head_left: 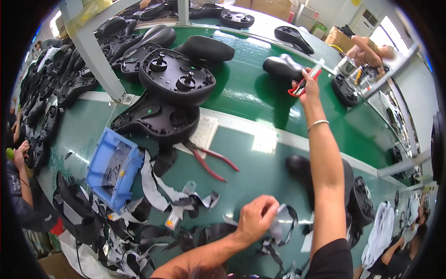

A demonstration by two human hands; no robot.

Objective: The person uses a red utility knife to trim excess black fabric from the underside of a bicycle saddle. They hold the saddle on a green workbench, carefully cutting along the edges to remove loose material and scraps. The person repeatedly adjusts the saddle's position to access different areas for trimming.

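Observation:
My right hand [307, 87] reaches far over the green bench, closed round a red utility knife [299, 89]. A dark, glossy bicycle saddle [282, 66] lies on the green surface just left of that hand. My left hand [256, 215] is low in the middle, its thumb and fingertips pinched together; whatever may be between them is too small to make out. Beside its fingers are a curled black strip [292, 215] and pale scraps. Another dark saddle [299, 166] is partly hidden behind my right forearm.
Upturned saddles [179, 83] stack at centre left, near red-handled pincers [213, 163]. A blue bin [121, 188] holds dark pieces. Black and white trimmings [139, 242] cover the lower left. A grey post [95, 53] rises at left. Other people [369, 51] are around the bench.

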